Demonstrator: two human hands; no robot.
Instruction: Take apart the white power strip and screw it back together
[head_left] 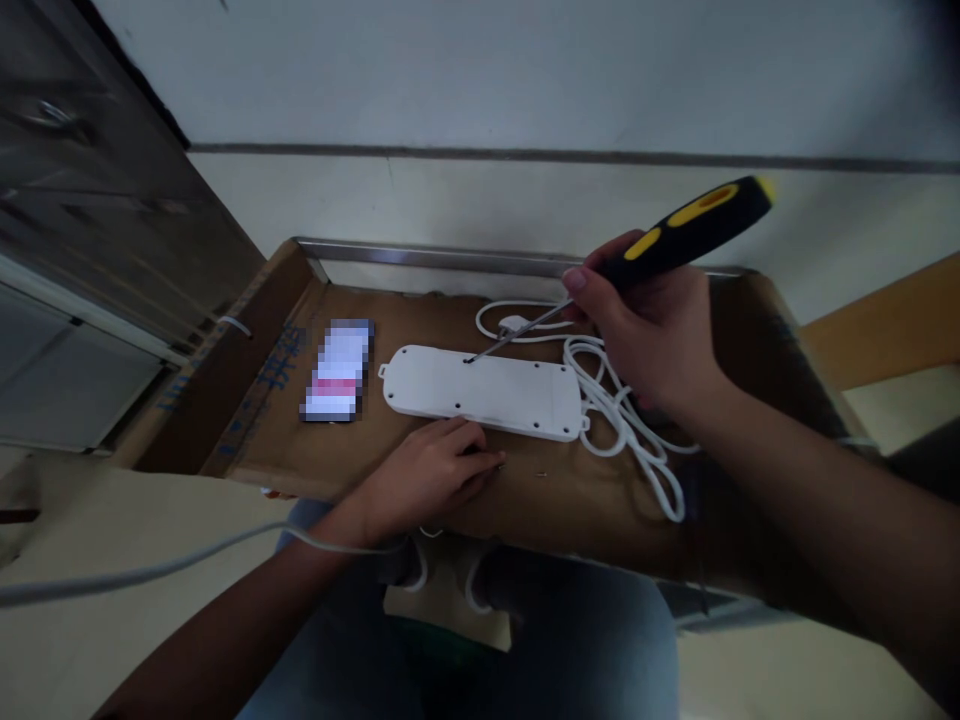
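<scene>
My right hand is shut on a screwdriver with a black and yellow handle. Its thin steel shaft slants down to a screw hole in a white power strip, which lies underside up with several holes showing. My left hand rests on the cardboard, touching the strip's near edge, and its fingertips are close to a tiny screw. Another tiny screw lies a little to the right. The strip's white cord lies looped beside it, ending in a plug.
The cardboard lies on a frame with a metal rail along the far side, against a wall. A pixelated rectangular object lies left of the strip. A dark cabinet stands at left.
</scene>
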